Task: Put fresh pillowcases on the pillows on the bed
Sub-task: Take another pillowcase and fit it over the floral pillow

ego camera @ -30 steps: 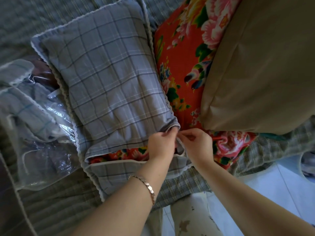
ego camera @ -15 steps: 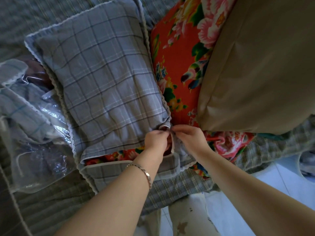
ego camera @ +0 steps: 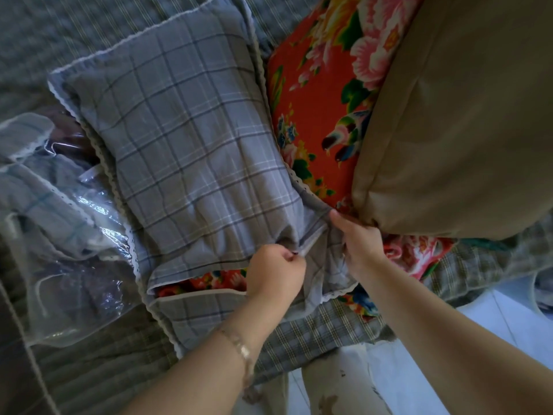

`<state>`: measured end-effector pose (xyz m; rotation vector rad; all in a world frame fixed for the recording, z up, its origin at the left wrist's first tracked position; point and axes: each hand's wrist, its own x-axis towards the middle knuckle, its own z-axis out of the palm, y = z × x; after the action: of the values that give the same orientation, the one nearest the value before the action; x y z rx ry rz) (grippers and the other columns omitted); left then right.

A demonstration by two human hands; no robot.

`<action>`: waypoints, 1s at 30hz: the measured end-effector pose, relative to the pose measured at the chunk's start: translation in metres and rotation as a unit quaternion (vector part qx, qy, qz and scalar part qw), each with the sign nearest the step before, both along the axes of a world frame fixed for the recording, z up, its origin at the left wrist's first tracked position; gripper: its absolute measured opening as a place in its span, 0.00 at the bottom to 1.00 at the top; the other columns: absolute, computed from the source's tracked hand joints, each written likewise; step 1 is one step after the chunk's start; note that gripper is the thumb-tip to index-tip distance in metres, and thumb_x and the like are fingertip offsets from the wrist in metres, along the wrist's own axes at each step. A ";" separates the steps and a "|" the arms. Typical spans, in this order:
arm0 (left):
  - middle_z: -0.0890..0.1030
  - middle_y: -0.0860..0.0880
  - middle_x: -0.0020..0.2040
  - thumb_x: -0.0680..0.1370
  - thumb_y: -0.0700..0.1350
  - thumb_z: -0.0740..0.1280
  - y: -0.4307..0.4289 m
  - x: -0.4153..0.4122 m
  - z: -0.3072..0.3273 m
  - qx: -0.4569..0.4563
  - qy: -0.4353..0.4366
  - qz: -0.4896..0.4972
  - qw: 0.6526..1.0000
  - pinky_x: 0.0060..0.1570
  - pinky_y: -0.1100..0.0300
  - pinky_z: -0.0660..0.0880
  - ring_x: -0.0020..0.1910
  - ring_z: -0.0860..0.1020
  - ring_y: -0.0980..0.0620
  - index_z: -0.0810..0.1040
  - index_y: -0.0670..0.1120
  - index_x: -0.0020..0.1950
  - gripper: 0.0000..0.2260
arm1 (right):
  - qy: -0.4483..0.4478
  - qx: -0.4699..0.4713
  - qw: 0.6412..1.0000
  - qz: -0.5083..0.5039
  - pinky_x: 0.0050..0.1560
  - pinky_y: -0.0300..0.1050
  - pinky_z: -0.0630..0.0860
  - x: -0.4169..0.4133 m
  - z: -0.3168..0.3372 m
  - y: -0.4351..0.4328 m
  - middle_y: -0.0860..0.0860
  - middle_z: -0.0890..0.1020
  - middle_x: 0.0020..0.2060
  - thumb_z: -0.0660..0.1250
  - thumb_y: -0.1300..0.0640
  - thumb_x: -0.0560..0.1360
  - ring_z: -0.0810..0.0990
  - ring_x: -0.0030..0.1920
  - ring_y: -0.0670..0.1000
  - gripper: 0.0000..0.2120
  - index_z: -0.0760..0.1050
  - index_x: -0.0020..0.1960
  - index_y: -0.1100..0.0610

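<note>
A grey plaid pillowcase (ego camera: 185, 151) with white lace trim covers a pillow on the bed. Its open end faces me, and red floral fabric (ego camera: 209, 281) shows in the gap. My left hand (ego camera: 273, 272) pinches the upper edge of the opening near the near right corner. My right hand (ego camera: 360, 241) grips the pillowcase's right corner, just under the tan pillow (ego camera: 466, 115). A red floral pillow (ego camera: 317, 94) lies between the plaid one and the tan one.
A clear plastic bag (ego camera: 59, 235) with folded plaid bedding lies at the left. A grey checked bedspread (ego camera: 89, 369) covers the bed. The bed's edge and a pale tiled floor (ego camera: 508, 319) are at the lower right, with my trouser leg (ego camera: 338, 381).
My hands have moved apart: the right one has slid right along the opening to the corner under the tan pillow. The left hand stays at the opening's edge.
</note>
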<state>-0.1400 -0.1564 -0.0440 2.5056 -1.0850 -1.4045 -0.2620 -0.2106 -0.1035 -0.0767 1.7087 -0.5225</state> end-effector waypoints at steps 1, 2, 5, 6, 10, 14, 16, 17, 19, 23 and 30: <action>0.73 0.48 0.23 0.74 0.47 0.66 0.008 0.007 0.006 -0.003 -0.018 -0.026 0.999 0.23 0.67 0.61 0.26 0.73 0.52 0.74 0.43 0.28 0.15 | 0.015 -0.003 1.000 0.000 0.54 0.57 0.78 0.000 -0.001 -0.004 0.56 0.83 0.46 0.77 0.56 0.64 0.82 0.48 0.57 0.12 0.78 0.44 0.58; 0.71 0.50 0.22 0.73 0.47 0.67 0.019 0.016 0.013 -0.006 -0.033 -0.050 0.998 0.20 0.69 0.59 0.24 0.71 0.57 0.71 0.45 0.27 0.15 | 0.028 -0.004 1.000 0.004 0.55 0.56 0.77 0.001 -0.003 -0.008 0.55 0.82 0.49 0.78 0.54 0.64 0.80 0.50 0.57 0.17 0.78 0.49 0.58; 0.72 0.52 0.21 0.72 0.45 0.69 0.051 0.061 0.033 0.006 -0.055 -0.052 0.997 0.21 0.70 0.64 0.22 0.71 0.59 0.72 0.47 0.27 0.14 | 0.062 0.001 0.998 0.032 0.59 0.54 0.74 0.007 -0.008 -0.009 0.52 0.79 0.56 0.77 0.50 0.65 0.77 0.55 0.57 0.27 0.75 0.59 0.60; 0.73 0.52 0.21 0.71 0.44 0.69 0.060 0.080 0.035 0.012 -0.073 -0.042 0.996 0.20 0.71 0.64 0.22 0.72 0.60 0.73 0.48 0.27 0.13 | 0.090 -0.003 0.995 0.041 0.59 0.52 0.73 0.007 -0.010 -0.008 0.50 0.78 0.54 0.76 0.50 0.66 0.77 0.55 0.56 0.25 0.76 0.58 0.60; 0.78 0.46 0.27 0.71 0.44 0.70 0.096 0.161 0.029 0.095 -0.180 0.033 0.979 0.32 0.59 0.68 0.34 0.78 0.43 0.74 0.46 0.26 0.14 | 0.232 -0.030 0.966 0.109 0.52 0.48 0.72 0.021 0.000 -0.002 0.52 0.78 0.49 0.68 0.53 0.74 0.75 0.49 0.55 0.13 0.79 0.55 0.58; 0.79 0.49 0.27 0.73 0.47 0.68 0.115 0.197 0.021 0.103 -0.151 0.084 0.980 0.32 0.60 0.66 0.33 0.77 0.46 0.77 0.46 0.28 0.14 | 0.384 -0.231 0.777 0.441 0.59 0.55 0.64 0.062 0.031 0.028 0.59 0.73 0.58 0.65 0.60 0.73 0.69 0.59 0.62 0.10 0.75 0.55 0.56; 0.79 0.49 0.29 0.74 0.45 0.68 0.113 0.189 0.021 0.052 -0.090 0.046 0.993 0.33 0.59 0.68 0.33 0.77 0.50 0.77 0.47 0.30 0.12 | 0.298 -0.417 0.604 0.610 0.57 0.55 0.68 0.096 0.053 0.057 0.56 0.77 0.52 0.74 0.56 0.66 0.74 0.56 0.60 0.15 0.77 0.52 0.56; 0.79 0.49 0.29 0.74 0.44 0.68 0.111 0.181 0.022 0.017 -0.048 0.033 0.998 0.34 0.59 0.69 0.32 0.77 0.52 0.76 0.47 0.31 0.11 | 0.264 -0.454 0.525 0.669 0.55 0.55 0.72 0.110 0.058 0.071 0.54 0.79 0.50 0.78 0.52 0.61 0.77 0.53 0.59 0.21 0.79 0.51 0.55; 0.78 0.49 0.29 0.73 0.42 0.68 0.108 0.169 0.026 -0.055 0.016 0.017 0.998 0.33 0.59 0.70 0.29 0.74 0.57 0.76 0.47 0.32 0.10 | 0.246 -0.448 0.432 0.743 0.50 0.50 0.76 0.135 0.061 0.087 0.51 0.82 0.45 0.80 0.47 0.53 0.81 0.47 0.55 0.26 0.81 0.48 0.54; 0.77 0.50 0.28 0.73 0.43 0.67 0.125 0.183 0.025 -0.100 0.000 0.025 0.995 0.28 0.66 0.69 0.29 0.75 0.57 0.76 0.47 0.32 0.09 | 0.191 -0.469 0.453 0.734 0.28 0.39 0.71 0.157 0.051 0.088 0.53 0.79 0.29 0.79 0.57 0.59 0.79 0.28 0.54 0.10 0.79 0.33 0.58; 0.80 0.51 0.36 0.76 0.49 0.64 0.132 0.207 -0.023 0.040 -0.067 0.105 0.991 0.33 0.61 0.71 0.36 0.78 0.51 0.78 0.49 0.38 0.08 | 0.221 -0.492 0.485 0.688 0.28 0.40 0.73 0.139 0.052 0.094 0.49 0.79 0.29 0.74 0.62 0.65 0.77 0.26 0.51 0.05 0.80 0.33 0.56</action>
<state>0.0669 -0.0240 -0.0674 2.7100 -0.7690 -1.2646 -0.1226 -0.1162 -0.0516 -2.3791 0.9777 -0.1040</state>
